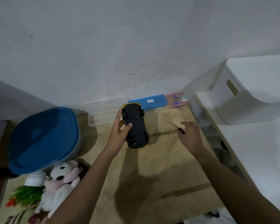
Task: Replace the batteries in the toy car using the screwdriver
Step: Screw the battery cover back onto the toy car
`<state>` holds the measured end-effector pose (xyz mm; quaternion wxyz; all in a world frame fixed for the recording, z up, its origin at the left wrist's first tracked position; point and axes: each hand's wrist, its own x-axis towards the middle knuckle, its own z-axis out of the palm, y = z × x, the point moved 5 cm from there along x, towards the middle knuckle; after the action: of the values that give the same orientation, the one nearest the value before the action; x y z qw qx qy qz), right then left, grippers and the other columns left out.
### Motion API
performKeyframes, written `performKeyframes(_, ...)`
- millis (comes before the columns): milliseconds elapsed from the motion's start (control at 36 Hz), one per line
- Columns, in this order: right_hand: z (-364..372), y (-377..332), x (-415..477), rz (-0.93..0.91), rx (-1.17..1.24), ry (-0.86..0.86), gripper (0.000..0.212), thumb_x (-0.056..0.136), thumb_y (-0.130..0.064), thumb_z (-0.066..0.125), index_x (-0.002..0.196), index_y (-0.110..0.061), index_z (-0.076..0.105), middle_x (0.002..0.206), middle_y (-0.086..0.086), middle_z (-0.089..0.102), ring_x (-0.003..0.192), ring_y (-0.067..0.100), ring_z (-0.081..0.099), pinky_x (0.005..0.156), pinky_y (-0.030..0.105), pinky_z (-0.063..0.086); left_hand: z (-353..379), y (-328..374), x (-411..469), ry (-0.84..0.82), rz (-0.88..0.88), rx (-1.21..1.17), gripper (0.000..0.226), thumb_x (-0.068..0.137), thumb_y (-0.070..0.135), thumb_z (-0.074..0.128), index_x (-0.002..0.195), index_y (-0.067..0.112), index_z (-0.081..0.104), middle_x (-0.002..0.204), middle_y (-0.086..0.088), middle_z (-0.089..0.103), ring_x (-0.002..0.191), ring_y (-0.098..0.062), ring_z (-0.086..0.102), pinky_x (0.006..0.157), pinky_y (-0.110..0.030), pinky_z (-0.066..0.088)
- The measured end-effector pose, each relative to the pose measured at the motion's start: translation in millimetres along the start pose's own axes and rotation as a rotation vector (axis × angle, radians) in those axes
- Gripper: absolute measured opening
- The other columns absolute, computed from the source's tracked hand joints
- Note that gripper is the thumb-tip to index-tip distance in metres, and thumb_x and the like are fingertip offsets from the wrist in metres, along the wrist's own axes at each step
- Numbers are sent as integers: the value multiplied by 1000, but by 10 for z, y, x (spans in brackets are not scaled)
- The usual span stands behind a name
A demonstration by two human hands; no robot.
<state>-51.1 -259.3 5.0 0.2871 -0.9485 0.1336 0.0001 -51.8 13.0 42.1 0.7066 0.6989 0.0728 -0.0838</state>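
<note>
Car (pixel 135 125) is belly-up in your left hand (pixel 118 135), lifted off the tan surface (pixel 160 159) near the middle of the view, its black underside facing you. Your thumb (pixel 129 125) presses flat on that underside, and the rest of the hand wraps the yellow body from the side and below.

It looks like a hollow plastic shell, so expect it to be light and stiff, with a smooth painted body that could slip once you push a tool into it. Hold it across the middle, between the axles. Stay off the wheels (pixel 142 112), which will likely roll under your fingers. Don't squeeze hard, because thin plastic can flex and bind a cover. A few small marks show on the underside, but you can't make out the battery cover or its screw from here.

Your right hand (pixel 191 133) is loosely spread off to the right, thumb out. The screwdriver (pixel 177 127) has its dark handle right at your fingertips and its thin shaft pointing away. Whether you have actually pinched it can't be told. Hold it by the handle, since the shaft is slim and will roll.
</note>
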Motion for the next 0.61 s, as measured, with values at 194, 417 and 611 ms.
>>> performKeyframes(194, 180, 274, -47, 62, -282, -38, 29, 87, -17, 56, 114, -6, 55, 113, 16, 52, 107, 35, 48, 84, 44, 43, -37, -120, 27, 35, -32, -21, 64, 95, 7, 49, 141, 45, 24, 131, -10, 51, 112, -20, 58, 78, -32, 58)
performKeyframes(417, 45, -93, 108, 78, 298, 152, 17, 90, -12, 55, 101, 0, 61, 100, 18, 58, 86, 35, 61, 70, 31, 46, -196, 17, 15, 74, -1, -36, 63, 95, 6, 49, 135, 49, 26, 129, -10, 52, 113, -22, 56, 77, -32, 58)
performKeyframes(611, -524, -1298, 182, -190, 840, 205, 13, 79, -7, 72, 84, -18, 66, 93, 15, 65, 75, 3, 63, 69, 11, 49, -391, 341, 5, 152, 69, -74, 61, 96, 7, 47, 133, 53, 29, 123, -5, 55, 103, -16, 59, 70, -30, 57)
